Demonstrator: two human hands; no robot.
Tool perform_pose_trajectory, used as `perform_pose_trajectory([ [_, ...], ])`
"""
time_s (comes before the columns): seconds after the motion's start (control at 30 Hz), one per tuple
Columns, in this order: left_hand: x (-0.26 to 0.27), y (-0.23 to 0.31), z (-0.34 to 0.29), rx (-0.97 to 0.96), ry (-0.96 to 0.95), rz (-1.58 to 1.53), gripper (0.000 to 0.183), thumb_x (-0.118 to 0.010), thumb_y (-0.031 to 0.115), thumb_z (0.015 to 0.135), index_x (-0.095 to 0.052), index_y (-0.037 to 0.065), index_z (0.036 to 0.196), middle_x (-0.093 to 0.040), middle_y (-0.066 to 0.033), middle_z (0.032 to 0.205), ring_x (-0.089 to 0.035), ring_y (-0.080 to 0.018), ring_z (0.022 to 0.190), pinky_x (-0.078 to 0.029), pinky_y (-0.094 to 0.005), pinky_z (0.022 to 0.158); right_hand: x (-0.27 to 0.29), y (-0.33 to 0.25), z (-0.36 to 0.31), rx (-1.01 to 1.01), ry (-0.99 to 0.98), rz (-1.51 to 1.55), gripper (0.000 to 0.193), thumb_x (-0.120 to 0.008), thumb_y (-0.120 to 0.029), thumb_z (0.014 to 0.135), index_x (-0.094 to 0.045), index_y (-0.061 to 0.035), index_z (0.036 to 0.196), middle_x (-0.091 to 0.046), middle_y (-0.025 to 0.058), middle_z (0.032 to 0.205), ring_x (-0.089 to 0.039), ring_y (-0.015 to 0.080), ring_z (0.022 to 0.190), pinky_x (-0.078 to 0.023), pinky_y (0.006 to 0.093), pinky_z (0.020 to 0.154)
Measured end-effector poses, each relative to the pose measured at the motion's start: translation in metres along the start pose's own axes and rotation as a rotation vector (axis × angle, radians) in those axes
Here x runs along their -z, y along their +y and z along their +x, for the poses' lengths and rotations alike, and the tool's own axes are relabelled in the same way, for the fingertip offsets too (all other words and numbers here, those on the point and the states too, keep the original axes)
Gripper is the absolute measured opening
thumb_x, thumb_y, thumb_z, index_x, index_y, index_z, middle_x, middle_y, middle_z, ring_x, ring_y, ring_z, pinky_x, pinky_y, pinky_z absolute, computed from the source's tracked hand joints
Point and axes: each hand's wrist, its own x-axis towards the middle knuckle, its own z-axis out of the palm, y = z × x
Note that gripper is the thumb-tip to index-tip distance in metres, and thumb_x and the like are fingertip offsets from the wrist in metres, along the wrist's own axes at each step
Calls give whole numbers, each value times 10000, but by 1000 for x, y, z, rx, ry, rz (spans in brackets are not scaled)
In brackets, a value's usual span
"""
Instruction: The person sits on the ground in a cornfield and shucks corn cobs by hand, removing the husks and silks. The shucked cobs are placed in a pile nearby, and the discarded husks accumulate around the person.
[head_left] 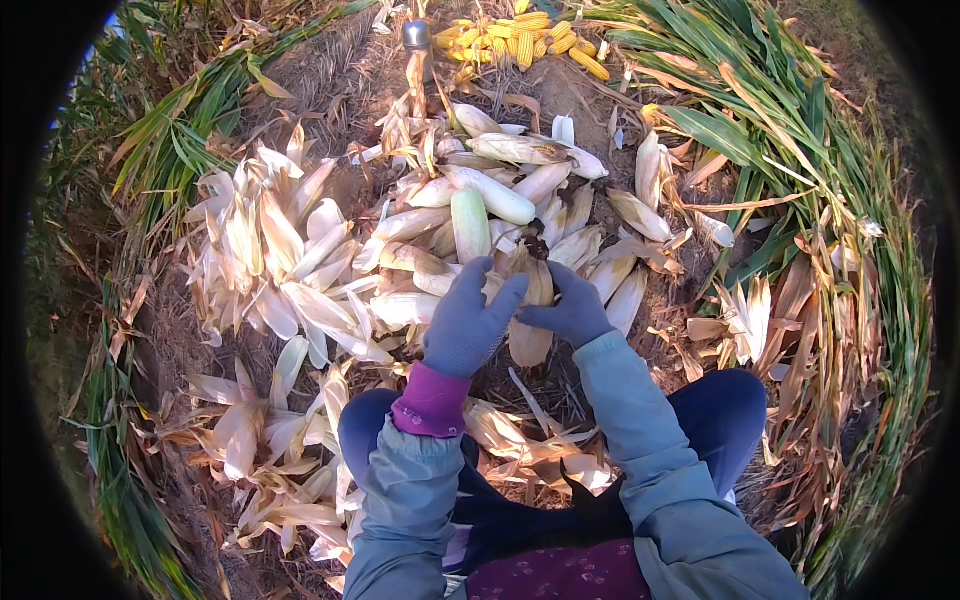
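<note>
A husked-in ear of corn point(532, 285) with a dark, dry tip stands upright between my two grey-gloved hands. My right hand point(575, 308) grips it from the right, its thumb lying across the husk. On the other side is my left hand point(468, 318), its thumb and fingers apart and the thumb's tip beside the ear. Just beyond them rises a pile of unpeeled ears point(520, 150) in pale husks. A greenish ear point(470, 225) lies on the pile close to my left fingertips.
Bare yellow cobs point(525, 45) are heaped at the far side, near a bottle with a grey cap point(416, 36). Loose husks point(275, 240) cover the ground at left. Green and dry stalks point(780, 140) curve along the right. My bent knees point(720, 410) flank the near ground.
</note>
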Motion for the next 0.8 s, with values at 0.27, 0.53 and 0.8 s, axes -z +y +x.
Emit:
perform_pose_trajectory([
  [0.27, -39, 17, 3, -112, -90, -630, 720, -553, 401, 896, -237, -14, 1392, -487, -157, 1267, -507, -203, 1115, -420, -309, 931, 53, -72, 1, 404, -41, -350, 582, -675, -385, 743, -530, -58, 1202, -601, 194, 1041, -594, 348, 959, -472, 405, 816],
  [0.53, -76, 7, 22, 48, -20, -575, 778, -474, 559, 879, -295, -24, 1363, -479, -189, 1261, -495, -262, 1138, -404, -314, 933, 60, -74, -3, 476, 200, -310, 314, -529, -287, 865, -562, -66, 1085, -621, 189, 911, -604, 389, 795, -476, 466, 697],
  [0.8, -79, 48, 12, -19, 32, -628, 618, -571, 413, 889, -383, 14, 1321, -536, -111, 1205, -545, -171, 1049, -450, -266, 867, 66, -66, 7, 384, 238, -355, 200, -559, -177, 866, -625, -21, 973, -625, 215, 826, -610, 382, 746, -486, 406, 647],
])
